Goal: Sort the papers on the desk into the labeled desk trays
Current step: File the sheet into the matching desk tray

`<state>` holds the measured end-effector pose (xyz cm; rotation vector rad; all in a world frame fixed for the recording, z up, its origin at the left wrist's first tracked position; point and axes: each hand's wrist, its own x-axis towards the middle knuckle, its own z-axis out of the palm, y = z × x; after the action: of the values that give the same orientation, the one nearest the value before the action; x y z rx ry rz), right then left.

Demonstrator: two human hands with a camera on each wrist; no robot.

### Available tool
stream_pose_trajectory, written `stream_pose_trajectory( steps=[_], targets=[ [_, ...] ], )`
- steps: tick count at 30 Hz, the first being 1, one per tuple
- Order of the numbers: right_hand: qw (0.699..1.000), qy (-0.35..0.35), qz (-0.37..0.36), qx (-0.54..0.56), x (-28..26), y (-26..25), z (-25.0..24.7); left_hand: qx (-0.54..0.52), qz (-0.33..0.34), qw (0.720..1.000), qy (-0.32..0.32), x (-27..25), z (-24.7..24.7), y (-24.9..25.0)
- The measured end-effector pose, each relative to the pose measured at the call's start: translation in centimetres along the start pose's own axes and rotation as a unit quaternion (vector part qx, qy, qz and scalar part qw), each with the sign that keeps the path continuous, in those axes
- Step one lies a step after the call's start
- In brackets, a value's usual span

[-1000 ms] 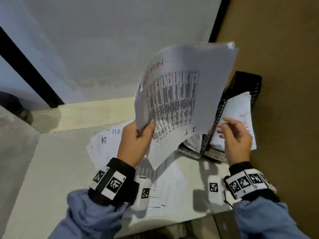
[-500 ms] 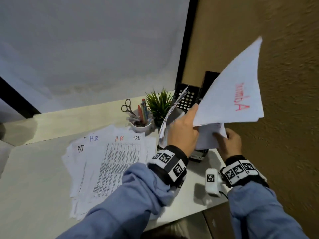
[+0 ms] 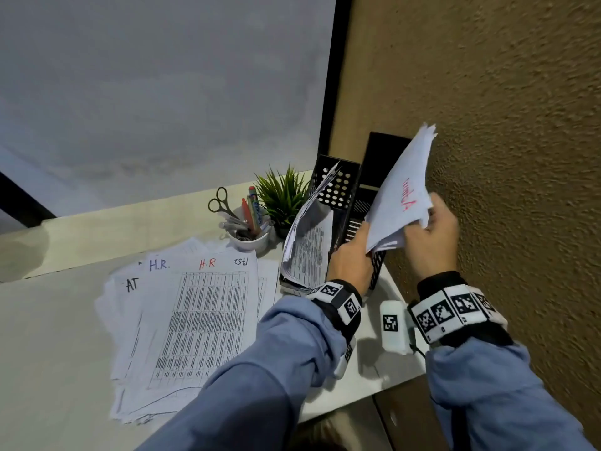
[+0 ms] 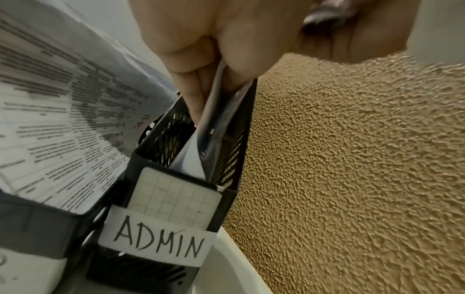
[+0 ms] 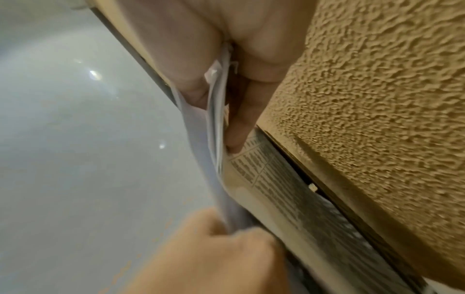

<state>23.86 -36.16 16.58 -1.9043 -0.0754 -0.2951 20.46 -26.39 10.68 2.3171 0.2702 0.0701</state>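
This was an office desk set in a corner. Black mesh file trays [image 3: 338,187] stood upright against a brown textured wall [image 3: 504,125], one of them carrying a handwritten "ADMIN" label [image 4: 158,240]. Just left of the trays were a small potted plant [image 3: 282,195] and a white cup [image 3: 248,240] holding scissors and pens, and farther left of them printed tables headed "H.R." lay spread as loose papers [image 3: 182,320] on the pale desk [image 3: 48,336].

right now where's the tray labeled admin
In the head view the ADMIN tray stands at the desk's far right, against the brown wall, beside the other black tray; both hands hold papers over it.
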Motion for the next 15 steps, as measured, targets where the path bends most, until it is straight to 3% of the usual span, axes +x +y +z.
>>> stream_pose_trajectory(
  steps=[3,5,10,15],
  targets=[
    [0.996,-0.001,-0.06,-0.062,0.3,-0.8,-0.3,-0.011,-0.005,0.998,-0.055,0.5,0.5,-0.3],
    [0.992,-0.011,-0.048,-0.119,0.3,-0.7,-0.3,-0.012,-0.004,0.997,-0.073,0.8,0.6,-0.7],
    [0.972,-0.11,0.021,-0.206,-0.3,1.6,0.9,-0.028,-0.004,0.995,-0.096,1.1,0.1,-2.5],
    [0.987,-0.042,0.053,-0.143,-0.4,0.3,1.1,-0.185,-0.031,0.978,-0.087,-2.6,-2.9,-4.5]
  ],
)
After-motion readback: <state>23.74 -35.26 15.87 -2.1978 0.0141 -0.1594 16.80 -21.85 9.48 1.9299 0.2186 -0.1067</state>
